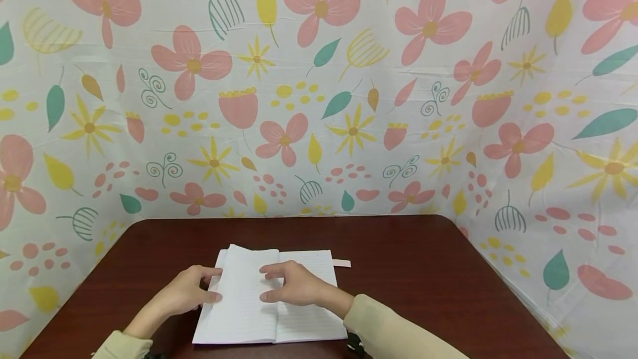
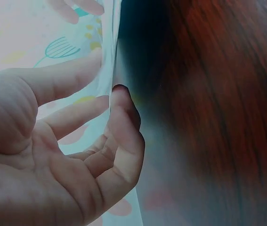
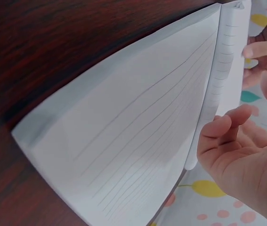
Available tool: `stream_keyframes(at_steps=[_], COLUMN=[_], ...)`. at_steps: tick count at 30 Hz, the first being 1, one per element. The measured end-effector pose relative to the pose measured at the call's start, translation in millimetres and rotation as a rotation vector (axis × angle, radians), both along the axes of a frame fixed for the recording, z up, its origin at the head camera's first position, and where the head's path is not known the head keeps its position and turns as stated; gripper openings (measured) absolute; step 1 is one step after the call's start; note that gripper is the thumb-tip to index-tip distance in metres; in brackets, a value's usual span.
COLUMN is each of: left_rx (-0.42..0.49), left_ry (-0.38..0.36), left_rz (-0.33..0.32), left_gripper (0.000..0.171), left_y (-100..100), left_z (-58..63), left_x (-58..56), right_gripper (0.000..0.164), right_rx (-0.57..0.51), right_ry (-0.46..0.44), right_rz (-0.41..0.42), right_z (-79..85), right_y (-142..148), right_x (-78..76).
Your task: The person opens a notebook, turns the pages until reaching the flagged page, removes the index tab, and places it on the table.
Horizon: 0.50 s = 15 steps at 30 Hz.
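Note:
An open notebook point(image 1: 249, 314) with ruled white pages lies on the table, one leaf at its upper left lifted slightly out of line. My left hand point(image 1: 186, 292) holds the notebook's left edge. In the left wrist view, the thumb of the left hand point(image 2: 62, 132) is on the page side and curled fingers are behind the edge. Over the middle of the spread is my right hand point(image 1: 294, 284), thumb and fingers apart with nothing between them. The right wrist view has the right hand point(image 3: 241, 155) loosely bent beside the raised centre fold; whether it touches paper I cannot tell.
A dark red-brown table point(image 1: 399, 270) carries the notebook. From the right page's edge sticks out a pale strip point(image 1: 341, 263). Behind and beside the table hangs a white flower-patterned cloth point(image 1: 299, 181).

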<state>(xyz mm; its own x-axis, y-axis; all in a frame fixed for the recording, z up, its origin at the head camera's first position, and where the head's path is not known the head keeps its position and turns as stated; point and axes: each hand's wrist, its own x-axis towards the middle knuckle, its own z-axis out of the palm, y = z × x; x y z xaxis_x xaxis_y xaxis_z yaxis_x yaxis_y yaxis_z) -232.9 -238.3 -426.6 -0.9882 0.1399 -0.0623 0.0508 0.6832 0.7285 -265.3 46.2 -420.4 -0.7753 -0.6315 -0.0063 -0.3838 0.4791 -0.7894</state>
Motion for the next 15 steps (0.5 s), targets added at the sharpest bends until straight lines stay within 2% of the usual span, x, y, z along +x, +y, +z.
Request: stream_keyframes(at_steps=[6, 15], left_rx=[-0.035, -0.056], left_ry=[0.034, 0.014], left_rz=[0.003, 0.017], left_gripper=[0.063, 0.075], left_y=[1.5, 2.7], left_z=[0.6, 1.1], left_x=[-1.6, -4.0], right_gripper=[0.055, 0.057], right_rx=[-0.028, -0.069], right_ry=[-0.012, -0.005], right_rz=[0.011, 0.017], right_z=[0.4, 6.1], right_y=[3.3, 26.2], right_x=[-0.6, -3.5])
